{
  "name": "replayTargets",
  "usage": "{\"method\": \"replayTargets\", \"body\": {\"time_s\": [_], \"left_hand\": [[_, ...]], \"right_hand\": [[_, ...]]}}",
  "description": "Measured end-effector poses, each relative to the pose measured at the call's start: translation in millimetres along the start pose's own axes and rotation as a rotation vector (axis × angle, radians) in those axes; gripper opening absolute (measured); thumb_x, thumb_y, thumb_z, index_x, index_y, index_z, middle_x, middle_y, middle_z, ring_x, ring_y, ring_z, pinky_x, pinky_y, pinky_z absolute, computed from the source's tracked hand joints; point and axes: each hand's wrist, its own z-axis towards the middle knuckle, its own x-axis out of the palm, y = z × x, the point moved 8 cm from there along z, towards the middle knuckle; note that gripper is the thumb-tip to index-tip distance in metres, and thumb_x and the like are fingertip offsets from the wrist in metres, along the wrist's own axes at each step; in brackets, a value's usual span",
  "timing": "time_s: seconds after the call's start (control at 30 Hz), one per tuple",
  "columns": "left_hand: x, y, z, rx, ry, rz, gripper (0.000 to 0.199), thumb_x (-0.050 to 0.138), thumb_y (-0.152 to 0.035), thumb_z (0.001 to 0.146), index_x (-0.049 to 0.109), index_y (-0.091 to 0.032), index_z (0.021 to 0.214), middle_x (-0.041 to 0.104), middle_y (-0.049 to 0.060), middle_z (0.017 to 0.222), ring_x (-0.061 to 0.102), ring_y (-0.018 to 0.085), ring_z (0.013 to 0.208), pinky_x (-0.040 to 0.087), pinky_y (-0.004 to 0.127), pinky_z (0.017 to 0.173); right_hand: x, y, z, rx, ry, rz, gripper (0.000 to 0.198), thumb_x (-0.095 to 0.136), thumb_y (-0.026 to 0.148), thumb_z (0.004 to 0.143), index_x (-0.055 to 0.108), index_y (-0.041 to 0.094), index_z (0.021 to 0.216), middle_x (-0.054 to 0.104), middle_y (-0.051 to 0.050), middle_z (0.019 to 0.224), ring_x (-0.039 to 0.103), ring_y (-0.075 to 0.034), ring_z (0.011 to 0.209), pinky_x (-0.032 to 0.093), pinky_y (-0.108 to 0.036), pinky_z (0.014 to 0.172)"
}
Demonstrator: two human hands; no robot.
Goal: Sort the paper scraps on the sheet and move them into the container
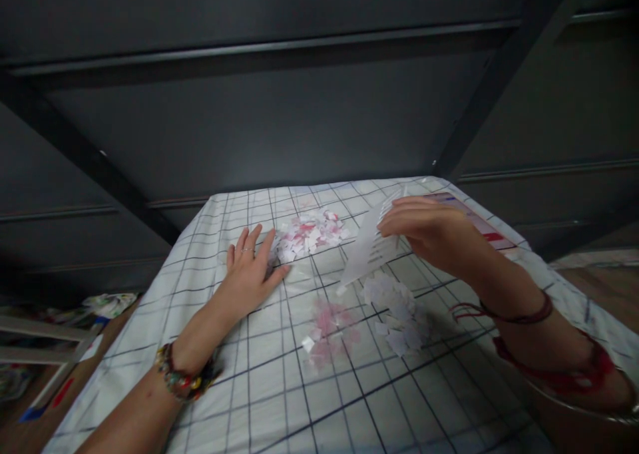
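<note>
My left hand (252,267) lies on the checked cloth with its fingers spread. Its fingertips are beside a heap of small white, pink and red paper pieces (312,234), partly covering its left side. My right hand (432,231) is raised over the right side of the table, its fingers closed on a thin white slotted sheet (367,244). That sheet is tilted and blurred, so its exact kind is unclear. Below it lies a pile of white paper pieces (397,314). To the left of this pile is a cluster of pink pieces (330,331).
A flat purple and red printed item (492,231) lies at the table's right, partly behind my right hand. The white checked tablecloth (279,401) covers the table. Dark panels (299,121) rise at its far edge. A pale frame (54,361) stands at lower left.
</note>
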Motion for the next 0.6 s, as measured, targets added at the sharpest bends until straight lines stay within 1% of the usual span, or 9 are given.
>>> {"method": "replayTargets", "body": {"time_s": [0.1, 0.2, 0.3, 0.37, 0.43, 0.53, 0.6], "left_hand": [[0.5, 0.9, 0.1, 0.005, 0.000, -0.004, 0.063, 0.041, -0.049, 0.088, 0.029, -0.014, 0.139, 0.023, 0.020, 0.146, 0.014, 0.039, 0.134, 0.022, 0.061, 0.101], [0.3, 1.1, 0.1, 0.006, -0.014, -0.003, 0.061, 0.042, -0.048, 0.088, 0.030, -0.016, 0.138, 0.023, 0.019, 0.146, 0.015, 0.038, 0.134, 0.022, 0.061, 0.101], [0.3, -0.3, -0.3, 0.015, -0.018, -0.003, 0.058, 0.041, -0.046, 0.088, 0.032, -0.016, 0.137, 0.023, 0.019, 0.145, 0.014, 0.038, 0.134, 0.022, 0.061, 0.101], [0.5, -1.2, -0.5, 0.020, -0.012, -0.004, 0.058, 0.041, -0.046, 0.089, 0.033, -0.016, 0.137, 0.023, 0.020, 0.145, 0.014, 0.039, 0.134, 0.022, 0.061, 0.101], [-0.2, -1.0, -0.6, 0.018, -0.017, -0.005, 0.057, 0.041, -0.047, 0.088, 0.034, -0.017, 0.136, 0.023, 0.019, 0.145, 0.014, 0.039, 0.134, 0.022, 0.062, 0.100], [-1.6, 0.1, -0.3, 0.009, -0.027, -0.005, 0.056, 0.042, -0.047, 0.088, 0.035, -0.019, 0.136, 0.024, 0.017, 0.146, 0.015, 0.038, 0.134, 0.021, 0.061, 0.101], [-1.2, 0.7, 0.1, 0.001, -0.014, -0.001, 0.056, 0.042, -0.046, 0.088, 0.035, -0.019, 0.136, 0.023, 0.017, 0.146, 0.015, 0.038, 0.134, 0.021, 0.061, 0.101]], "right_hand": [[-6.3, -5.6, -0.2, 0.004, -0.005, -0.085, 0.036, 0.036, -0.005, 0.071, 0.057, 0.022, 0.064, 0.063, 0.003, 0.063, 0.059, -0.013, 0.067, 0.047, -0.030, 0.076], [-9.6, -3.7, 2.4, 0.005, -0.035, -0.054, 0.036, 0.035, -0.005, 0.072, 0.058, 0.022, 0.067, 0.064, 0.002, 0.065, 0.059, -0.013, 0.067, 0.047, -0.031, 0.077], [-5.1, -1.5, 4.1, 0.007, 0.016, -0.010, 0.034, 0.036, -0.006, 0.070, 0.057, 0.020, 0.066, 0.064, 0.000, 0.066, 0.059, -0.014, 0.069, 0.047, -0.031, 0.072], [-3.7, -3.2, 3.6, 0.020, 0.053, -0.028, 0.034, 0.035, -0.006, 0.068, 0.057, 0.020, 0.064, 0.063, -0.001, 0.065, 0.059, -0.015, 0.069, 0.048, -0.032, 0.070], [-8.2, -5.8, 2.6, 0.035, 0.029, -0.053, 0.034, 0.035, -0.005, 0.068, 0.056, 0.021, 0.064, 0.063, 0.000, 0.064, 0.060, -0.016, 0.068, 0.049, -0.033, 0.072], [-15.8, -6.9, 1.9, 0.036, -0.041, -0.027, 0.033, 0.037, -0.003, 0.071, 0.057, 0.023, 0.067, 0.065, 0.002, 0.067, 0.062, -0.015, 0.069, 0.049, -0.035, 0.080], [-14.7, -6.3, 2.1, 0.027, -0.037, 0.001, 0.034, 0.036, -0.004, 0.070, 0.057, 0.022, 0.068, 0.066, 0.002, 0.069, 0.063, -0.015, 0.071, 0.050, -0.035, 0.080]]}}
